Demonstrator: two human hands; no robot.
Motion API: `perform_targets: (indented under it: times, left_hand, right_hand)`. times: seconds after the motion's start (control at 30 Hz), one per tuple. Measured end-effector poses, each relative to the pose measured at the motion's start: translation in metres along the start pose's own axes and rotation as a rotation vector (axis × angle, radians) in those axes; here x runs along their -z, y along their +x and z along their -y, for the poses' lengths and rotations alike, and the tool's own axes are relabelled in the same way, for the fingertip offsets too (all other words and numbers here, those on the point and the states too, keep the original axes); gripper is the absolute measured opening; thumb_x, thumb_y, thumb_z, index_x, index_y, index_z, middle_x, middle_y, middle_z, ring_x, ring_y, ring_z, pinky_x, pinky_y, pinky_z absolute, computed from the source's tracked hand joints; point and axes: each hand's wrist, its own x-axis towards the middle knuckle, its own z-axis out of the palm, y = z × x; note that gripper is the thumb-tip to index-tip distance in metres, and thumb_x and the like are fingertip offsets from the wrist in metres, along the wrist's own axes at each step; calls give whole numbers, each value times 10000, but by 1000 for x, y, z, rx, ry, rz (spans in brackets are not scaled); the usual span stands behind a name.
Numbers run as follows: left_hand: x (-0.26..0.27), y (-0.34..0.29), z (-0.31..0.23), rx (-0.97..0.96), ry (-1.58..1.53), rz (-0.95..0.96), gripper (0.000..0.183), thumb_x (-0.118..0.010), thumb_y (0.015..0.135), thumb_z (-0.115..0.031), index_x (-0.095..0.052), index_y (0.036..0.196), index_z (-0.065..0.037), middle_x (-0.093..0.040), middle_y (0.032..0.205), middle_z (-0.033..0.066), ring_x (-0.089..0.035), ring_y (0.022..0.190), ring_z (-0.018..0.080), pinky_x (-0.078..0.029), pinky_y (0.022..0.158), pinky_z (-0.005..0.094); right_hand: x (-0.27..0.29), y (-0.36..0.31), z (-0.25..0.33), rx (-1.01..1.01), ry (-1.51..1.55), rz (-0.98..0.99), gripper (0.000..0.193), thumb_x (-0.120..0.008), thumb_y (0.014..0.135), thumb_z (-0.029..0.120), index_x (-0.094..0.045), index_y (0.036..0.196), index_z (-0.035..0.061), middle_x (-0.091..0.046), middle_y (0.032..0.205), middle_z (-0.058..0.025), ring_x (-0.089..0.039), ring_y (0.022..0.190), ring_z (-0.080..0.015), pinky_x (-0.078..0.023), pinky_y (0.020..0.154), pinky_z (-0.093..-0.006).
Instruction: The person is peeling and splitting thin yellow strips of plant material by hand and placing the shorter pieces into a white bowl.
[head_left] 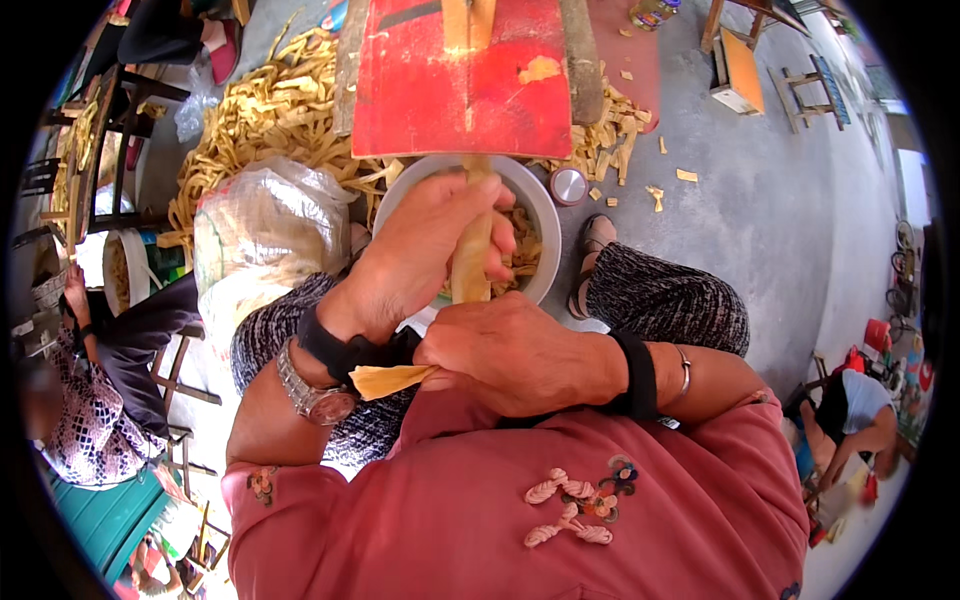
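Head view: your left hand (420,255) and right hand (510,355) both grip the bamboo strip (470,262); stripping underway, next pull toward six o'clock.

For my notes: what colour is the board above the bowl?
Red, with worn, scratched paint. The board shows best in the head view, just above the white bowl.

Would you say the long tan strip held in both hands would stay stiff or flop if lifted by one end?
The tan strip spans straight between left hand and right hand, so probably fairly stiff. Its thin end looks flat, so likely light and somewhat bendable. Similar curled strips in the pile suggest flex.
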Motion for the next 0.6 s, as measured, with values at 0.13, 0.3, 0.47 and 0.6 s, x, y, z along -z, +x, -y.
perform_targets:
  times: [0.13,0.3,0.47,0.6]
  left_hand:
    - [9,4,-1,-103,201,17,242,-542,935,-275,-576,957,-37,-546,721,-32,-499,644,38,-435,579,200]
    - [-12,-8,-8,-183,394,83,162,-523,930,-88,-612,1046,-18,-595,869,-50,-510,787,8,-447,685,195]
    - [-12,-13,-13,-465,789,53,108,-544,862,9,-599,951,34,-610,829,13,-551,771,76,-461,692,233]
    - [-15,-20,-24,-861,1052,-147,89,-597,793,46,-611,880,32,-604,788,83,-587,764,179,-471,686,273]
  right_hand:
    - [4,-3,1,-28,-65,-208,123,-577,845,149,-511,864,48,-491,736,-105,-533,695,-338,-411,571,-424]
    - [35,2,-12,-176,172,-695,202,-424,960,143,-552,947,-13,-618,889,-72,-527,768,-87,-438,686,-234]
    - [37,10,-19,-326,82,-740,217,-421,969,164,-492,825,17,-556,778,-18,-448,709,-60,-397,649,-221]
    - [47,13,-13,-529,277,-675,242,-441,948,186,-535,790,29,-478,696,41,-414,655,-36,-350,588,-197]
